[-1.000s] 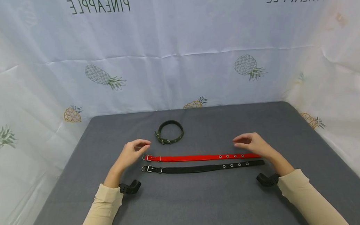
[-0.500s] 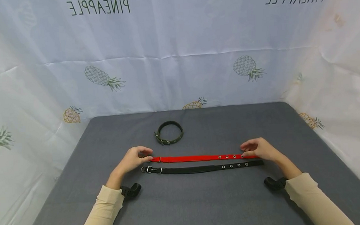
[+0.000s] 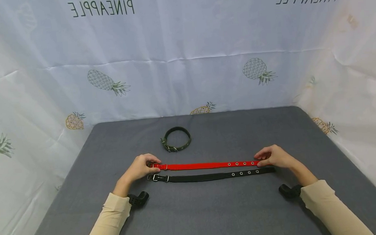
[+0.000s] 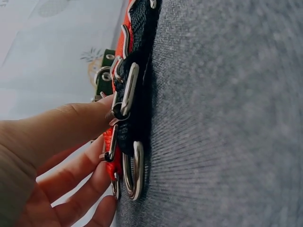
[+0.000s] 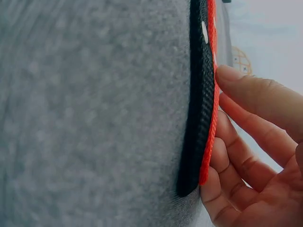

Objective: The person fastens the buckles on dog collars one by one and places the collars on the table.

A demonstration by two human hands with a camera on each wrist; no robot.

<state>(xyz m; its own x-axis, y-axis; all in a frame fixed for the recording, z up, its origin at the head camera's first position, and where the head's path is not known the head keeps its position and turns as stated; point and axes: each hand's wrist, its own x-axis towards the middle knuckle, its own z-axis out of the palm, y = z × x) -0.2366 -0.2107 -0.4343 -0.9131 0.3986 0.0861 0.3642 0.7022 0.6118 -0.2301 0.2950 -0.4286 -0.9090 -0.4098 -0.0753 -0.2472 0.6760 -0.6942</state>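
Note:
A red collar (image 3: 194, 165) lies stretched flat across the grey table, metal buckle at its left end and eyelets toward its right. My left hand (image 3: 140, 168) holds the buckle end, thumb on the near side and fingers on the far side. At the other end, my right hand (image 3: 277, 158) pinches the strap tip; in the right wrist view the thumb touches the red edge (image 5: 211, 127) with fingers behind it. A black collar (image 3: 202, 177) lies parallel, just nearer to me. Its metal D-ring (image 4: 137, 172) shows beside my left fingers.
Beyond the red collar, an olive-green collar (image 3: 188, 142) lies buckled into a ring. The grey table (image 3: 208, 214) ends at a white curtain (image 3: 175, 31) printed with pineapples, which also hangs at both sides.
Both hands have come down onto the red collar's ends, the right one also moving outward to the right. The collars have stayed in place.

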